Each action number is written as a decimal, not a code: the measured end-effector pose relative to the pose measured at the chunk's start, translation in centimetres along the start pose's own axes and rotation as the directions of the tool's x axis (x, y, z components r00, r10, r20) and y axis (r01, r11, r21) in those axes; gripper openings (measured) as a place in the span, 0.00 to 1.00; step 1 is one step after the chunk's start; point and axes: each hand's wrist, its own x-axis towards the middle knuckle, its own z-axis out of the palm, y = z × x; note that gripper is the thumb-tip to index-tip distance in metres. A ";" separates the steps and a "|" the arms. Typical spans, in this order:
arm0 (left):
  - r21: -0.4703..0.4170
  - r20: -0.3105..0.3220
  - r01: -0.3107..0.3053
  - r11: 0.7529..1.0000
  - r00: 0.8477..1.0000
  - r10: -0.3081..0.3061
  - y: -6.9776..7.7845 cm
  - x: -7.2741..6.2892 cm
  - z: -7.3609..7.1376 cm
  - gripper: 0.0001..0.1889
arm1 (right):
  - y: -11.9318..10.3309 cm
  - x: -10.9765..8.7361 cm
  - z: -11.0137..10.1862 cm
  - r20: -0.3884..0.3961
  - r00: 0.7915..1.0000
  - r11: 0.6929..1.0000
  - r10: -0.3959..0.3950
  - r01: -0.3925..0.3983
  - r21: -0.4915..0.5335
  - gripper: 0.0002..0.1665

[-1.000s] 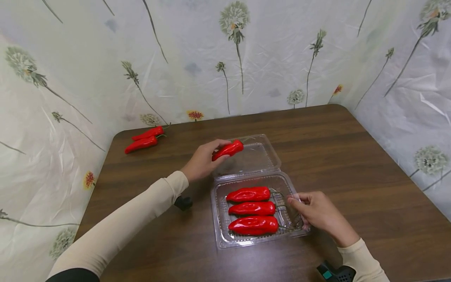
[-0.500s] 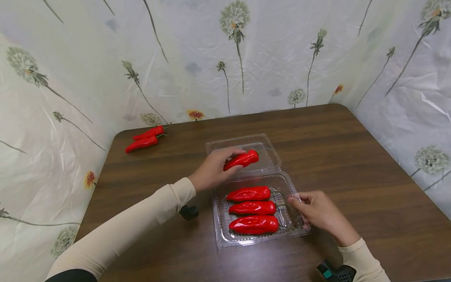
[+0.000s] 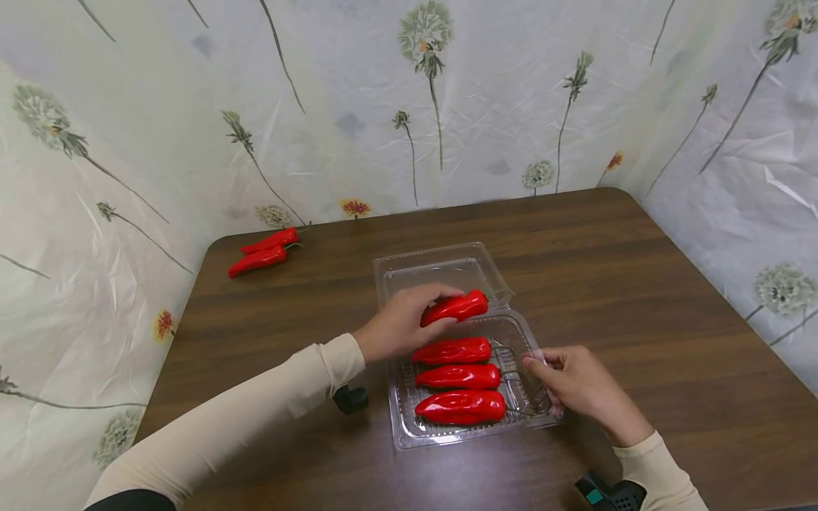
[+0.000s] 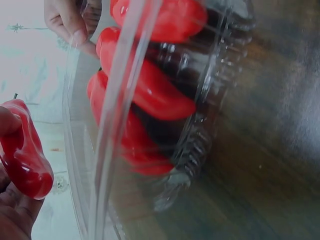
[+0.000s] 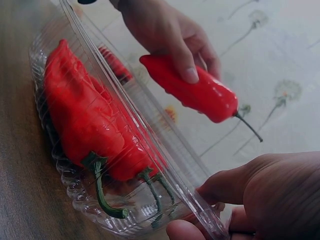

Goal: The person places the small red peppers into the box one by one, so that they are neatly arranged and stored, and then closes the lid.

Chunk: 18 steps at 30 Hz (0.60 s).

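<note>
Left hand: grips pepper
Right hand: pinches clear box
Boxed: three peppers
Unboxed: two peppers on table

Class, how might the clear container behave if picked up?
The clear container is probably light and slightly flexible, its walls looking thin. Lifted only by the edge the right hand grips, it could tilt, letting the three red peppers lying inside slide. Its open lid might swing at the fold.
</note>
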 end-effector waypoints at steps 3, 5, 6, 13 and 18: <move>0.001 0.020 -0.006 1.000 1.000 0.006 0.2 -0.1 0.2 0.26 | 0.0 0.0 0.0 0.002 1.000 1.000 0.002 -0.002 0.004 0.14; 0.014 0.030 -0.008 1.000 1.000 0.008 0.3 -0.1 0.4 0.27 | 0.0 0.0 0.0 0.002 1.000 1.000 0.004 -0.004 0.007 0.14; 0.021 0.034 -0.010 1.000 0.999 0.009 0.4 -0.1 0.5 0.27 | 0.0 0.0 0.0 0.002 1.000 1.000 0.005 -0.005 0.008 0.14; 0.042 0.072 -0.019 0.999 0.997 0.016 0.7 -0.2 1.0 0.28 | 0.1 -0.1 -0.1 0.004 1.000 1.000 0.004 -0.004 0.002 0.15; 0.057 0.092 -0.022 0.998 0.996 0.017 0.9 -0.3 1.3 0.27 | 0.1 0.0 -0.1 0.007 1.000 1.000 0.000 0.000 -0.005 0.15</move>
